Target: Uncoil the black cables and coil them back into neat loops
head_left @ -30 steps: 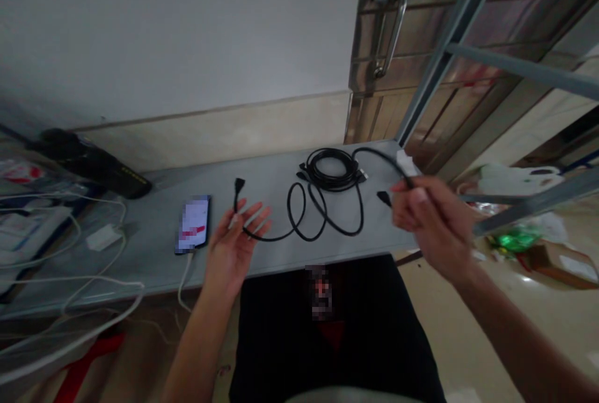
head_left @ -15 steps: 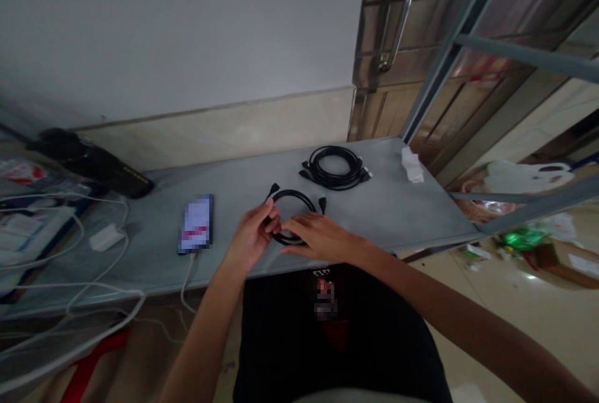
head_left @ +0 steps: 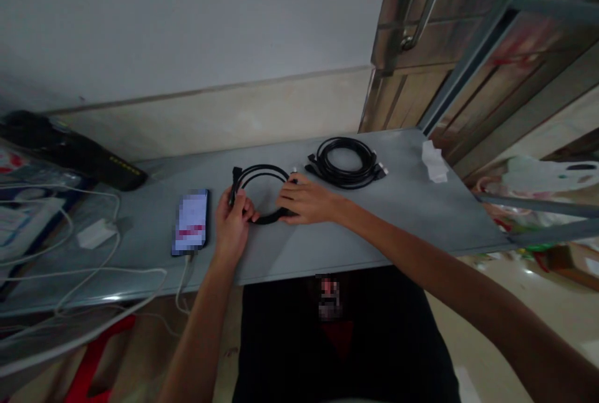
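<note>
A black cable coiled into a loop (head_left: 260, 173) lies on the grey table (head_left: 402, 216). My left hand (head_left: 236, 219) grips the loop's left side, fingers closed round the strands near a plug. The loop's right side sits under my right hand (head_left: 304, 200), whose fingers are curled over the cable. A second, tighter coil of black cable (head_left: 346, 162) rests just beyond my right hand, untouched.
A phone (head_left: 191, 221) on a white charging lead lies left of my left hand. White cables and a small adapter (head_left: 96, 234) spread over the table's left end. A black box (head_left: 70, 150) stands by the wall. A white wad (head_left: 433, 161) sits at the table's right corner.
A second ago the cable was stretched out between my raised hands. It has since been wound into a loop, and both hands have shifted it left and away along the table.
</note>
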{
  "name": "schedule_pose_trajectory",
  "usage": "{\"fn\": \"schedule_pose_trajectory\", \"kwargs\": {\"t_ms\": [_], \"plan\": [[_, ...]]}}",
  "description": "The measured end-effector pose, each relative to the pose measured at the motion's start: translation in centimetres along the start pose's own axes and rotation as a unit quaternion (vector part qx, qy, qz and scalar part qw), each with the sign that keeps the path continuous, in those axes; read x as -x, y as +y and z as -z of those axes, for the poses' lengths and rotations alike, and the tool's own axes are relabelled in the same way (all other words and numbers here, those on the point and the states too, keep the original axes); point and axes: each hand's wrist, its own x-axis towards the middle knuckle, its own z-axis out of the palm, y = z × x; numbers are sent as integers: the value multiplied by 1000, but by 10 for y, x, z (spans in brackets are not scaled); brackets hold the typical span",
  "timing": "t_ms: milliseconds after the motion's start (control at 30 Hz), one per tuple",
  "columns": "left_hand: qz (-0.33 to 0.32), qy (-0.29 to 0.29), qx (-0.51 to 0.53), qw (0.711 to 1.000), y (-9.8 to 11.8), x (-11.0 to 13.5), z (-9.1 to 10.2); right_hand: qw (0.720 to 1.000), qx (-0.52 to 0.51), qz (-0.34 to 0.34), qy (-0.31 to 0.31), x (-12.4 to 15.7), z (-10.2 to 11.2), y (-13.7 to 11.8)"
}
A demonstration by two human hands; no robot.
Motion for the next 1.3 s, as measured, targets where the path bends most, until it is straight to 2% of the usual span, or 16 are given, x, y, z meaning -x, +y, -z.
{"fn": "schedule_pose_trajectory", "kwargs": {"t_ms": [100, 200, 333, 500, 667, 800, 1033, 1167, 1300], "plan": [[-45, 9, -68, 997, -9, 1, 4, 998, -41, -32, 35, 0, -13, 8], [-87, 8, -182, 979, -12, 4, 6, 993, -79, -62, 57, 4, -19, 11], [-121, 21, -320, 939, -10, 6, 6, 984, -126, -89, 84, 9, -16, 14], [-137, 48, -393, 908, -19, 3, 13, 970, -157, -157, 97, 14, -13, 22], [-228, 56, -502, 832, -28, 1, 21, 947, -214, -192, 142, 16, -18, 29], [-256, 27, -538, 802, -26, 1, 20, 932, -245, -207, 170, 16, -19, 32], [-281, -69, -548, 785, -18, 7, 3, 924, -256, -216, 186, 16, -18, 34], [-258, -130, -508, 811, -16, 7, 0, 923, -251, -221, 191, 15, -15, 33], [-241, -122, -488, 830, -18, 7, 2, 922, -230, -241, 196, 15, -6, 32]]}}
